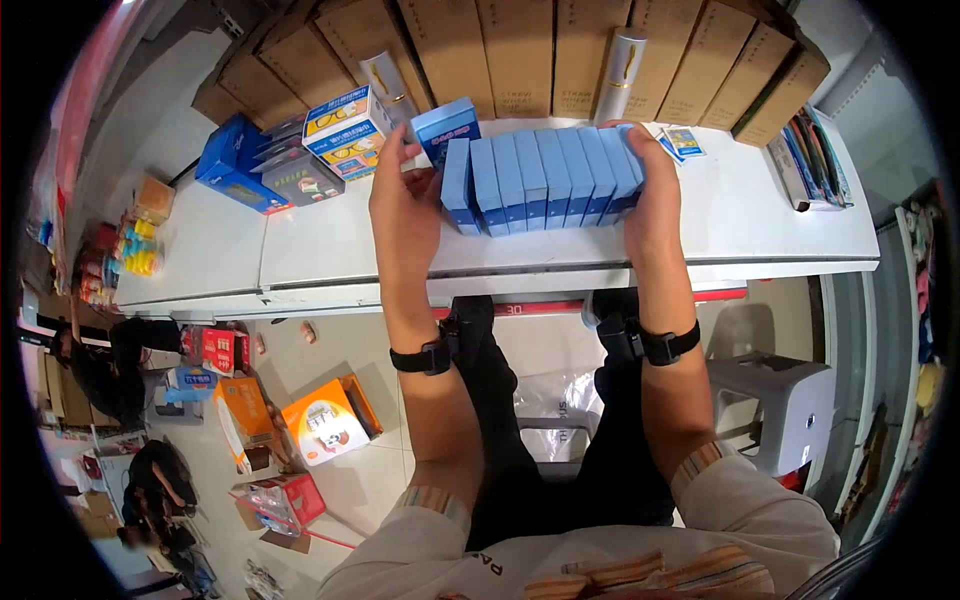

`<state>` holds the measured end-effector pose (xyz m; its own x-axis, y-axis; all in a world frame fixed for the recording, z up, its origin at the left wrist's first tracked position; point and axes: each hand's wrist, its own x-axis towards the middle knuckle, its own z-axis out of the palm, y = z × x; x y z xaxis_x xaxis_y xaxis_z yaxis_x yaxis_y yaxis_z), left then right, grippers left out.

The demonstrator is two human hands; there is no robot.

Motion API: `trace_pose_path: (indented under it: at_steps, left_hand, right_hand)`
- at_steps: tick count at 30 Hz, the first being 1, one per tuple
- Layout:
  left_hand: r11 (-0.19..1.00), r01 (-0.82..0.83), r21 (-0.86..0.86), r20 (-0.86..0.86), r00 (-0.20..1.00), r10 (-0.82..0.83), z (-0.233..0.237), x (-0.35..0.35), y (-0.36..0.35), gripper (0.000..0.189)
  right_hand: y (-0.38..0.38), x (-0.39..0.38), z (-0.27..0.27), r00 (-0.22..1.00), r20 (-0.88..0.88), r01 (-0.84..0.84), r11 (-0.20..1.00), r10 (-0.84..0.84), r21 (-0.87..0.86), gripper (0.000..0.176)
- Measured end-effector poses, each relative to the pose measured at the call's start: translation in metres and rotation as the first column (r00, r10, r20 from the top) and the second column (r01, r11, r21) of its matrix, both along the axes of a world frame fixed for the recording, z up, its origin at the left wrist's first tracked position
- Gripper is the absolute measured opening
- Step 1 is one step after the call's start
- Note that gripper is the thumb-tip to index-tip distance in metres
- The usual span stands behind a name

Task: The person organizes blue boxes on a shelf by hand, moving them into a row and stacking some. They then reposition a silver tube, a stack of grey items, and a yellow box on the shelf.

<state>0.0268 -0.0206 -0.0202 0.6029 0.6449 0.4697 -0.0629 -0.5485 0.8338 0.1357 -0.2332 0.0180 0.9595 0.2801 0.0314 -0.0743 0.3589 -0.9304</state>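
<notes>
Several slim light-blue boxes (545, 180) stand side by side in a row on the white shelf (735, 225). My right hand (655, 190) is closed against the row's right end, its fingers reaching over the top back corner. At the other end is my left hand (405, 205), open, with the index finger raised and the other fingers bent close to the leftmost box (458, 188). That box leans slightly, leaving a narrow gap beside its neighbour. Just behind it stands another blue box (447, 122), its printed face showing, near my left fingertips.
Brown cartons (520, 60) line the back, with silver cylinders (621, 75) before them. Left are a yellow-and-white glasses-print box (347, 125) and dark peeler boxes (300, 180). Small packets (680, 143) lie right. Below are a grey stool (775, 400), an orange carton (330, 420) and other people (155, 490).
</notes>
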Motion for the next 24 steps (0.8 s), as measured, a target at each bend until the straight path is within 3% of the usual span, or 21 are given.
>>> trace_pose_path:
  at_steps: [3, 6, 9, 18, 21, 24]
  left_hand:
    - [0.996, -0.045, -0.079, 0.078, 0.996, 0.051, 0.001, 0.004, -0.007, 0.048]
    - [0.997, 0.061, 0.04, 0.058, 0.996, -0.063, -0.006, 0.003, 0.003, 0.036]
    - [0.985, 0.173, 0.025, -0.047, 0.984, -0.171, 0.003, 0.0, -0.003, 0.03]
    - [0.979, 0.2, -0.042, -0.267, 0.942, -0.203, 0.011, -0.002, -0.008, 0.044]
    - [0.974, 0.225, 0.038, -0.23, 0.95, -0.21, 0.005, 0.0, -0.003, 0.05]
    - [0.906, 0.416, -0.079, -0.032, 0.907, -0.42, 0.003, 0.01, 0.001, 0.056]
  right_hand:
    - [-0.001, -0.001, 0.001, 0.999, 0.039, 0.0, 1.0, 0.001, -0.006, 0.036]
    - [-0.001, 0.001, -0.001, 0.997, 0.077, -0.008, 1.0, 0.008, -0.003, 0.036]
    - [-0.001, 0.002, -0.001, 0.997, 0.075, -0.015, 1.0, 0.015, -0.006, 0.036]
    - [-0.004, 0.004, -0.005, 0.996, 0.073, -0.043, 0.999, 0.045, -0.031, 0.039]
    - [-0.004, 0.001, -0.002, 0.996, 0.085, -0.036, 0.999, 0.038, -0.023, 0.037]
    - [-0.003, 0.001, -0.002, 0.995, 0.098, -0.029, 1.0, 0.029, -0.001, 0.035]
